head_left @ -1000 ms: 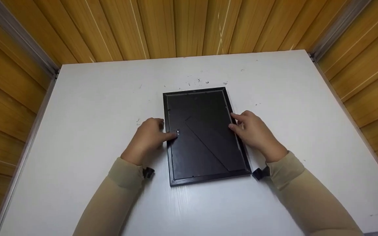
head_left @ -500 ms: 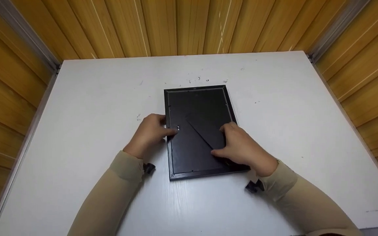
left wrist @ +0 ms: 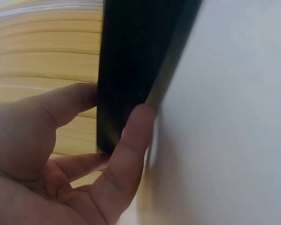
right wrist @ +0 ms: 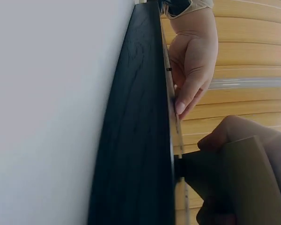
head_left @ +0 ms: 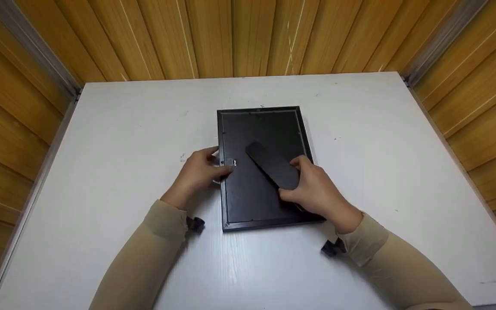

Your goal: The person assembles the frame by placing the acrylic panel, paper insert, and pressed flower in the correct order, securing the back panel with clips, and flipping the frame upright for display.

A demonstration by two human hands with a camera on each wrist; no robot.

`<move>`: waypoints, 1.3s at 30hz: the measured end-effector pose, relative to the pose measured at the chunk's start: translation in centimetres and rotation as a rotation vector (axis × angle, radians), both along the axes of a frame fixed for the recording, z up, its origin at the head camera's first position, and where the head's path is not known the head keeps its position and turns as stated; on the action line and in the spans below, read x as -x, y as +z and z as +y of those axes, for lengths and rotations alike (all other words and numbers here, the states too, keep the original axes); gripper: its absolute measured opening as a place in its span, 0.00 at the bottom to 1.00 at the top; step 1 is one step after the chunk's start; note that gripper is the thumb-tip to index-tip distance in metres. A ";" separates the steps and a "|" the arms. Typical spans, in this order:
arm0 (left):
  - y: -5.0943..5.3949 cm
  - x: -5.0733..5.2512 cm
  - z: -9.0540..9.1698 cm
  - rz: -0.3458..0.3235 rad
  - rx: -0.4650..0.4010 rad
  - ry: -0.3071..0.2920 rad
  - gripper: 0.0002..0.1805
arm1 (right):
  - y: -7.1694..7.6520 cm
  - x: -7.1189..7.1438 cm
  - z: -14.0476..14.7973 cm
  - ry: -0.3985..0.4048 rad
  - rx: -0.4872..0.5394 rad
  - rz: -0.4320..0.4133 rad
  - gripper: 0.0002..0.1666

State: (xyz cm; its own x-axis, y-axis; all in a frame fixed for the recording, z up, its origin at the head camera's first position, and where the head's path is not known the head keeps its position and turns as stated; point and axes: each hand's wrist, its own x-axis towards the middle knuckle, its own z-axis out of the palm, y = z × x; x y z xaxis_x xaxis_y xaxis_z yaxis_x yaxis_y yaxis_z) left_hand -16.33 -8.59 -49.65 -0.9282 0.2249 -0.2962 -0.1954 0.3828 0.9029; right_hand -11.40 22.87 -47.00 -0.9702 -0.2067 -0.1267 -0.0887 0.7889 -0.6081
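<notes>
A black picture frame (head_left: pixel 248 193) lies face down on the white table in the head view, its back panel uppermost. My left hand (head_left: pixel 198 174) grips its left edge, the thumb over the back beside a small metal hanger (head_left: pixel 233 162). In the left wrist view, the fingers of that hand (left wrist: pixel 117 183) touch the frame's side (left wrist: pixel 131 61). My right hand (head_left: pixel 319 189) pinches the black stand leg (head_left: pixel 274 165) between thumb and fingers. The leg is tilted up from the back panel, as the right wrist view also shows, where the leg (right wrist: pixel 246 178) stands out from the frame (right wrist: pixel 136 117).
Around the frame stretches the white tabletop (head_left: pixel 136 129), with small dark scuffs near its far side. Wood-patterned walls (head_left: pixel 248 38) enclose the back and both sides. A small black device (head_left: pixel 195 224) sits at each wrist.
My right hand has moved from the frame's right edge onto the stand leg and lifted it from the panel. The left hand keeps its grip; the frame has shifted slightly away from me.
</notes>
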 end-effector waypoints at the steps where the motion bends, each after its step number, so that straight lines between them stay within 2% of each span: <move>1: 0.1 0.0 -0.1 -0.026 -0.034 -0.006 0.46 | 0.1 0.1 0.1 -0.010 0.004 0.006 0.46; 4: 0.4 -0.1 -0.1 -0.096 -0.092 -0.036 0.45 | 0.2 0.2 0.3 -0.035 0.016 0.025 0.46; 6: 0.5 -0.1 0.0 -0.116 -0.113 -0.053 0.41 | 0.2 0.3 0.3 -0.042 0.017 0.030 0.47; 8: 0.4 -0.1 0.1 -0.100 -0.100 -0.065 0.38 | 0.4 0.4 0.4 -0.040 0.020 0.018 0.48; 13: 0.6 0.1 0.2 -0.068 -0.110 -0.031 0.34 | 1.2 0.9 1.3 -0.039 0.066 -0.047 0.51; 17: 0.7 0.3 0.0 -0.032 -0.130 -0.002 0.34 | 1.9 1.6 2.7 -0.042 0.121 -0.062 0.39; 21: 1.0 0.5 -0.5 0.030 -0.112 0.021 0.37 | 2.5 2.3 3.9 -0.058 0.258 -0.171 0.28; 23: 1.1 0.6 -0.8 0.064 -0.106 0.037 0.38 | 2.7 2.4 4.2 -0.076 0.344 -0.227 0.26; 25: 1.3 0.8 -1.1 0.097 -0.108 0.055 0.38 | 2.8 2.5 4.3 -0.090 0.426 -0.245 0.25; 29: 1.7 0.9 -1.6 0.155 -0.095 0.084 0.39 | 2.9 2.5 4.1 -0.087 0.531 -0.187 0.26; 33: 2.0 1.4 -1.7 0.245 -0.035 0.112 0.40 | 2.8 2.4 3.8 -0.099 0.613 -0.112 0.24; 36: 2.2 2.0 -1.5 0.318 0.020 0.124 0.40 | 2.7 2.2 3.7 -0.115 0.649 -0.065 0.23; 39: 2.2 2.6 -1.4 0.362 0.052 0.135 0.38 | 2.6 1.9 3.4 -0.123 0.668 -0.036 0.22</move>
State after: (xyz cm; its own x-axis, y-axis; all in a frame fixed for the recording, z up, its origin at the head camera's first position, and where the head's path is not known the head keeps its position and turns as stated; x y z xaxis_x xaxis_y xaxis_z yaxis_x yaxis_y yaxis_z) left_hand -18.93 -10.03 -47.43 -0.9950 0.0872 0.0479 0.0805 0.4224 0.9028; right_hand -13.30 26.29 -44.41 -0.9892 -0.1402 -0.0432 0.0075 0.2459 -0.9693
